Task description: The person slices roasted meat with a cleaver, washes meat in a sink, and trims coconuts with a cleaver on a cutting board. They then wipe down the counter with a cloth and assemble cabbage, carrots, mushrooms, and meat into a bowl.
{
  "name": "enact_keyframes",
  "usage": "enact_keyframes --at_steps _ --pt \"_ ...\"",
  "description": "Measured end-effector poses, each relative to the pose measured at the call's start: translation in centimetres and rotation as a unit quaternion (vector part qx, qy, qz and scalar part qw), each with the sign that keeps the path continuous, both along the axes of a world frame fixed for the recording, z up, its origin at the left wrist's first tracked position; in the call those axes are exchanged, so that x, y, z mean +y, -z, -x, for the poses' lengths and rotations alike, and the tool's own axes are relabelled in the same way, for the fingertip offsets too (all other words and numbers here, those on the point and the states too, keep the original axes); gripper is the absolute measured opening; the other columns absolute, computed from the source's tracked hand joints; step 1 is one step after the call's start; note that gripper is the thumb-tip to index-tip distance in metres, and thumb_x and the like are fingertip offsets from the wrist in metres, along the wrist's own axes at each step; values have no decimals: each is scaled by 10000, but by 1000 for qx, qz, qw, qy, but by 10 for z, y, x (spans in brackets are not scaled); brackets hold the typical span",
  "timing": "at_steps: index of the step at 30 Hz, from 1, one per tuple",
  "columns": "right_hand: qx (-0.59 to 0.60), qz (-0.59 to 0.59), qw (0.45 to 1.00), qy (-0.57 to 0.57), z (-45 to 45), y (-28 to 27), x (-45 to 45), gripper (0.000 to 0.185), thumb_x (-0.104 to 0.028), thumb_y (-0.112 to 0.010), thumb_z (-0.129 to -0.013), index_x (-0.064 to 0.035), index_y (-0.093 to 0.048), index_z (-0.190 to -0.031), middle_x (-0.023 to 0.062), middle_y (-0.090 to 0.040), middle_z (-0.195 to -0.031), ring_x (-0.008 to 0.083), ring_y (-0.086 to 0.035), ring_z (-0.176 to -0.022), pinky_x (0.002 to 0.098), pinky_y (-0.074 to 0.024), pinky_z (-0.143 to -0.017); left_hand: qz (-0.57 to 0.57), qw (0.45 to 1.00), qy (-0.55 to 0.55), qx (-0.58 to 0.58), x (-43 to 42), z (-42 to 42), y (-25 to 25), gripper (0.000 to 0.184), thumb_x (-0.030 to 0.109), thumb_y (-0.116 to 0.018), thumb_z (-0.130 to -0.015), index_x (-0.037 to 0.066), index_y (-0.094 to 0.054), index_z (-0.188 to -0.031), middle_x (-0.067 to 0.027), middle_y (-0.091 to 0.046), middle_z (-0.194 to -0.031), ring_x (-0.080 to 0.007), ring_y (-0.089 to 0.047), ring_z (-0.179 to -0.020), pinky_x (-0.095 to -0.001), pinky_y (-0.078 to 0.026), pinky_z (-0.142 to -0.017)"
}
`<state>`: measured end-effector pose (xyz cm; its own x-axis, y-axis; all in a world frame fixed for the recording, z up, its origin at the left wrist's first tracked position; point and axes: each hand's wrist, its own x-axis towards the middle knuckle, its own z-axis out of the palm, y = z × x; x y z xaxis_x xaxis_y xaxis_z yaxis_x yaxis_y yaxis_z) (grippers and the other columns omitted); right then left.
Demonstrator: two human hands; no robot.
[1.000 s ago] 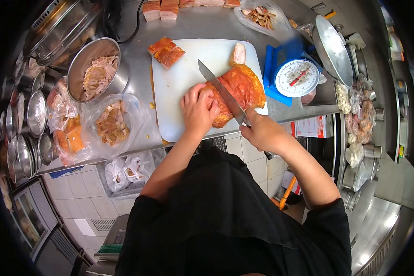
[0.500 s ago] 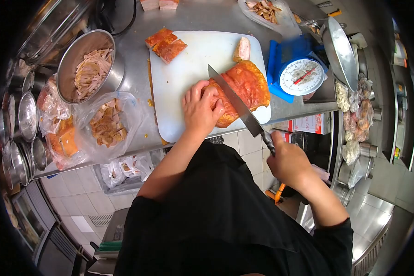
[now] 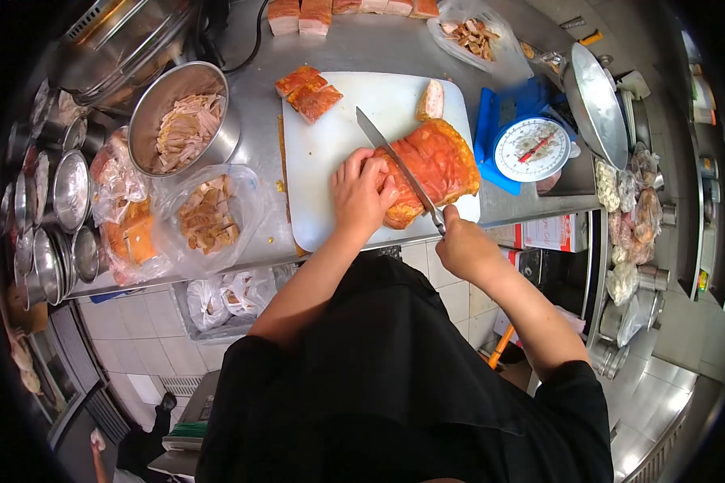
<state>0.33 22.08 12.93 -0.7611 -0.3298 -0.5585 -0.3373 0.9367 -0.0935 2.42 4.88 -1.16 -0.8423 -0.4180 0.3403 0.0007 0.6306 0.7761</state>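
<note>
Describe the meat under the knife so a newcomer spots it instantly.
Find the white cutting board on the metal counter. The roast slab lies on its right half, crossed by the knife. It's far larger than the board's other meat pieces, with broad reddish skin.

Your knife (image 3: pixel 401 167) has a smooth, shiny metal blade, and the roast meat slab (image 3: pixel 443 165) shows glossy, uneven skin. Your cutting board (image 3: pixel 322 145) looks like smooth white plastic, the counter (image 3: pixel 379 50) dull-sheened metal. Your black apron (image 3: pixel 370 346) is matt cloth; the open bag (image 3: pixel 252 197) beside the metal pot (image 3: pixel 232 133) is thin, glossy, crinkled plastic.
</note>
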Motion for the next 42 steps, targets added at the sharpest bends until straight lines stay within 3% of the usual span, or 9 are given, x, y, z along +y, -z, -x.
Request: enact_keyframes --at_steps 14,20,26,33,34,35,39,41,42 --pt "-33 -5 999 4 5 10 16 477 -86 -602 -816 83 -468 -1241 357 -665 -935 473 -670 -942 530 -521 -867 28 999 -23 4 3 1 2 278 195 -739 -776 147 -602 -1014 -88 -545 -1234 -310 -529 -1132 -462 -385 -967" --pt "-20 91 994 61 17 69 16 572 -81 -602 -811 89 -425 -1327 339 -673 -963 473 -655 -988 522 -514 -895 42 998 -46 -14 6 2 -4 296 215 -738 -772 149 -597 -1024 -91 -540 -1235 -302 -527 -1149 -464 -379 -964" --pt "-42 175 983 28 12 65 20 477 -82 -555 -851 98 -434 -1277 257 -650 -682 311 -651 -471 434 -524 -473 39 999 -8 -24 6 -2 4 281 225 -697 -816 167 -568 -1059 -91 -531 -1218 -308 -521 -1122 -469 -357 -950" --pt "-31 232 970 -61 18 77 29 418 -76 -552 -841 110 -473 -1207 268 -645 -758 343 -651 -488 446 -528 -476 78 995 -21 -52 10 -8 -6 278 222 -685 -816 140 -572 -1057 -86 -536 -1219 -288 -509 -1146 -447 -353 -953" --pt "-31 241 968 -62 11 57 21 403 -72 -550 -841 110 -478 -1193 274 -645 -777 349 -648 -486 443 -528 -468 79 995 -18 -65 11 -9 -11 281 214 -687 -810 135 -576 -1056 -86 -537 -1220 -283 -504 -1157 -439 -350 -963" --pt "-61 226 972 -6 1 34 16 371 -118 -588 -803 71 -529 -1116 302 -660 -889 424 -683 -794 473 -529 -729 111 992 -33 -45 12 -8 -16 313 204 -693 -797 117 -584 -1078 -110 -531 -1252 -303 -495 -1190 -446 -370 -976" --pt "-73 235 969 -10 7 42 22 388 -120 -590 -801 75 -530 -1132 298 -663 -877 417 -687 -789 471 -531 -736 118 985 -49 114 -5 34 -81 362 236 -700 -804 84 -589 -1114 -158 -506 -1326 -349 -486 -1214 -487 -403 -985" --pt "-60 258 963 -55 18 65 31 379 -78 -541 -861 132 -459 -1165 289 -655 -804 355 -656 -494 444 -533 -457 130 975 -32 176 -8 56 -138 406 285 -687 -831 75 -588 -1165 -172 -473 -1393 -362 -469 -1251 -509 -389 -1026" --pt "-57 254 965 -44 19 65 35 379 -78 -541 -861 132 -459 -1165 289 -655 -804 355 -656 -494 444 -533 -457 130 974 -12 185 -8 67 -162 434 323 -670 -857 76 -587 -1205 -173 -453 -1435 -361 -453 -1289 -514 -369 -1063"
